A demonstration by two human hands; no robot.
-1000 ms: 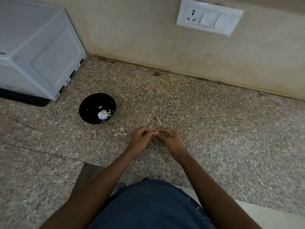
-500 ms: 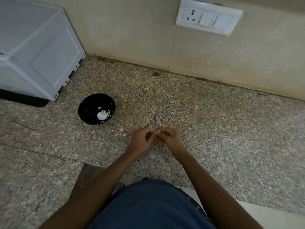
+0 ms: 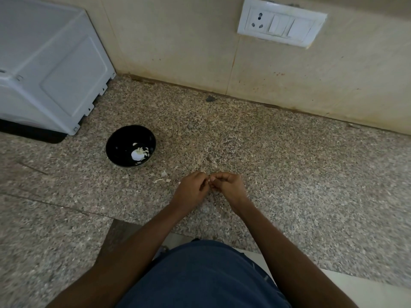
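Closest to the camera is the person's blue garment (image 3: 200, 276), and from either side of it the two bare forearms reach forward over the speckled granite counter (image 3: 311, 174) and converge. The left hand (image 3: 193, 188) and right hand (image 3: 229, 185) meet knuckle to knuckle just above the stone. Both have their fingers curled inward, with the fingertips pressed together on a small pale piece (image 3: 209, 180) pinched between them. Only a sliver of that piece shows in the gap where the two hands touch. It is too small and too covered to tell which way its long axis runs or where it points. Just left of the hands, a few pale peel scraps (image 3: 164, 174) lie loose on the counter, apart from the fingers. Farther left and a little beyond stands a black bowl (image 3: 117, 147), upright, with a small heap of white pieces (image 3: 139, 154) in the right half of its bottom. Behind the bowl, at the left edge, a white appliance (image 3: 51, 70) sits on the counter. The beige tiled wall (image 3: 178, 41) rises at the back, carrying a white switch plate (image 3: 281, 24) up on the right.
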